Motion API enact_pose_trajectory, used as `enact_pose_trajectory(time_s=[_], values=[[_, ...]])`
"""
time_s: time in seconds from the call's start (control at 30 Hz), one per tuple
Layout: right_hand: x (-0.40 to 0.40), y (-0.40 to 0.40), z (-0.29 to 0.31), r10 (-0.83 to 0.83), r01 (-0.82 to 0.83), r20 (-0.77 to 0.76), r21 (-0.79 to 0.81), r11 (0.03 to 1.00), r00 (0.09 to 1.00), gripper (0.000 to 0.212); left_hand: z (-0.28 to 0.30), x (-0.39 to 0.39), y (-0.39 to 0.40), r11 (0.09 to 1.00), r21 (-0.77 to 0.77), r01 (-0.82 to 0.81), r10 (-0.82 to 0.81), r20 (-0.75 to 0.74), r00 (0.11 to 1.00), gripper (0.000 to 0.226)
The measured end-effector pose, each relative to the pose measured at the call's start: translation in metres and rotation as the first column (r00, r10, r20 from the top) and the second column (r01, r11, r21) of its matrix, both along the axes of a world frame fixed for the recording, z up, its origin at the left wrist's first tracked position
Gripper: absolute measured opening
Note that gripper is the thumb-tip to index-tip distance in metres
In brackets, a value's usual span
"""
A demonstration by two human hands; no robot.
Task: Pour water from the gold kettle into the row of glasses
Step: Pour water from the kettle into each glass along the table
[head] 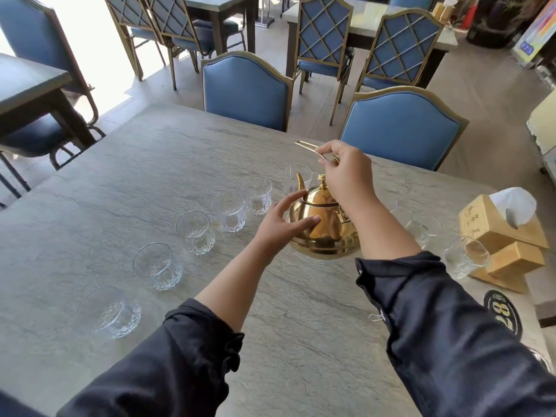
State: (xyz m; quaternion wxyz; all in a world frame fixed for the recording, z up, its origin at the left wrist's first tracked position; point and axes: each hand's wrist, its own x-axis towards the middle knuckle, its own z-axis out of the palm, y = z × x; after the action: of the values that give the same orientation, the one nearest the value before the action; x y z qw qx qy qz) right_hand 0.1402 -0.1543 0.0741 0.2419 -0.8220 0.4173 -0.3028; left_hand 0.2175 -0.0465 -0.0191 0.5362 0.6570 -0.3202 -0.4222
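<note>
The gold kettle stands upright on the grey stone table, spout pointing away toward the far glass. My right hand is shut on the kettle's thin gold handle above the lid. My left hand rests with spread fingers against the kettle's left side. A row of several clear patterned glasses runs diagonally from near left through the middle to far right. More glasses stand right of the kettle, partly hidden by my right arm.
A wooden tissue box and a smaller wooden block sit at the table's right edge, next to a round black sticker. Two blue chairs stand at the far edge. Other tables and chairs fill the room behind.
</note>
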Motion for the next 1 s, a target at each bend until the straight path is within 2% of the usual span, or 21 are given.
enact_pose_trajectory(time_s=[0.1,0.2,0.37,0.47,0.7,1.0], values=[[-0.001,0.004,-0.001,0.054,-0.054,0.021,-0.001,0.999,0.998,0.023,-0.01,-0.003,0.004,1.0,-0.003,-0.028,0.028,0.033,0.999,0.082],[0.002,0.008,0.0,0.125,-0.125,0.019,0.002,0.992,0.992,0.023,-0.013,-0.006,0.013,0.998,-0.022,-0.054,0.056,0.057,0.997,0.088],[0.015,0.014,-0.001,0.243,-0.243,0.017,-0.024,0.97,0.97,0.024,-0.014,-0.009,0.027,0.992,-0.017,-0.128,0.128,0.01,0.992,0.074],[0.025,0.018,-0.002,0.278,-0.279,-0.018,-0.043,0.959,0.96,0.025,-0.013,-0.01,0.032,0.986,-0.003,-0.165,0.165,-0.025,0.986,0.073],[0.047,0.021,0.005,0.3,-0.306,-0.096,-0.045,0.951,0.949,0.025,-0.013,-0.005,0.031,0.983,0.024,-0.183,0.185,-0.108,0.977,0.08],[0.057,0.019,0.014,0.303,-0.313,-0.175,-0.032,0.949,0.937,0.025,-0.008,-0.006,0.028,0.98,0.023,-0.199,0.199,-0.182,0.963,0.068]])
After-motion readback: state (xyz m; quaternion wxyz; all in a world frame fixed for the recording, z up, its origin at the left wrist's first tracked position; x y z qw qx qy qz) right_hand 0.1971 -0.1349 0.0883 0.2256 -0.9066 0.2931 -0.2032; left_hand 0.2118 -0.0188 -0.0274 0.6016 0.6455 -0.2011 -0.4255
